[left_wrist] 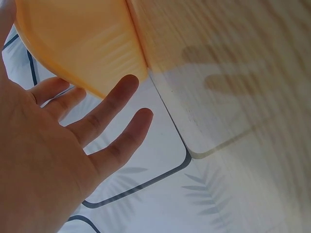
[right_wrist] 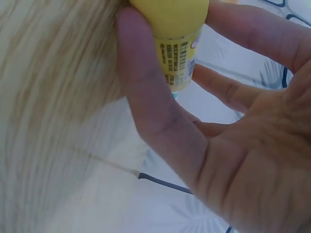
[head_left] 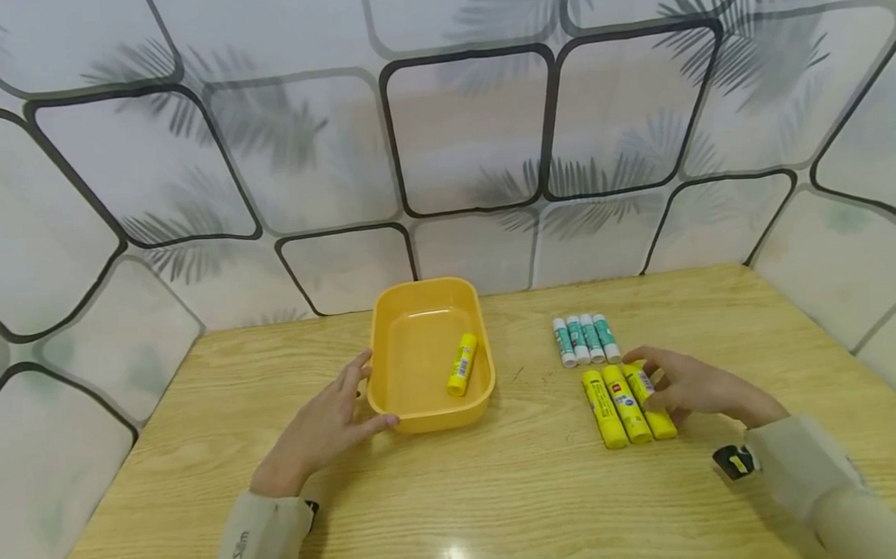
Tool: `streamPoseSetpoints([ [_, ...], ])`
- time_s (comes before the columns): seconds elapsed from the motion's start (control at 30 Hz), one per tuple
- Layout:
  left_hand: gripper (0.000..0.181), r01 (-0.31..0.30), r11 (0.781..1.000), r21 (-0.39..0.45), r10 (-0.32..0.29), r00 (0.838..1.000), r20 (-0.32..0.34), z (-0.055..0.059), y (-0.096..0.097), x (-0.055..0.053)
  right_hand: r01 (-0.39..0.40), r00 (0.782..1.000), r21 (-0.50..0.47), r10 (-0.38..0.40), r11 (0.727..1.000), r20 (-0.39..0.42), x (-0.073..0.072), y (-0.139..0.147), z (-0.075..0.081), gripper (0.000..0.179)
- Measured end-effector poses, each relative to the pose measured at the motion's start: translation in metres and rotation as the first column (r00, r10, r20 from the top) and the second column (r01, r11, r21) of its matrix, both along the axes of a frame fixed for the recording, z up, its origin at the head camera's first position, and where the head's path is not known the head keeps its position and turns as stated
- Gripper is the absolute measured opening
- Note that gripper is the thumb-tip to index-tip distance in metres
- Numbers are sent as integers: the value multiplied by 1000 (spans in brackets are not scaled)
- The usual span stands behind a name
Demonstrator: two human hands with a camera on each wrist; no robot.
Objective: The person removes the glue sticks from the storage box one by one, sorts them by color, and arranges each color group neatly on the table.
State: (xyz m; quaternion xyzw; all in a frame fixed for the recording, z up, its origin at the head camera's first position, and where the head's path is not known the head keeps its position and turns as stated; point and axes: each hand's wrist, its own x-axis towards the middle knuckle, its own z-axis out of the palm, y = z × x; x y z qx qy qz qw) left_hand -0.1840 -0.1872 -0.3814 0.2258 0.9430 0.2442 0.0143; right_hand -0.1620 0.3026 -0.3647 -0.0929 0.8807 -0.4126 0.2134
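Observation:
A yellow plastic tray stands on the table, with one yellow glue stick lying inside it. My left hand is at the tray's left side, thumb by the front corner and fingers spread along the rim; the left wrist view shows these fingers extended. On the right, my right hand grips the rightmost of three large yellow glue sticks. Thumb and fingers lie around that stick's sides in the right wrist view. The two other yellow glue sticks lie close beside it on the table.
Several smaller white and teal glue sticks lie in a row just behind the yellow ones. The wooden table meets a patterned wall covering at the back and both sides.

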Motion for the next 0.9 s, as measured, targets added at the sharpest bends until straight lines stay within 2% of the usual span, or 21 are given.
streamPoseSetpoints([
  [0.17, 97, -2, 1000, -5, 3, 1000, 14, 1, 2, 0, -19, 1000, 2, 19, 1000, 3, 0, 2, 0, 69],
  [0.33, 98, 2, 1000, -2, -2, 1000, 9, 2, 4, 0, 6, 999, -36, -4, 999, 40, -3, 8, 5, 73],
  [0.6, 98, -13, 1000, -6, 13, 1000, 0, -2, 0, 4, 68, 998, -37, -68, 997, 10, -19, 8, 18, 74],
  [0.77, 97, 2, 1000, -2, -2, 1000, -1, -1, 2, 3, 80, 997, -38, -80, 996, -11, -28, 8, 31, 73],
  [0.9, 97, -1, 1000, -14, 1, 1000, -8, 0, 3, 2, 71, 996, -75, -74, 995, -47, -40, 0, 50, 71],
])
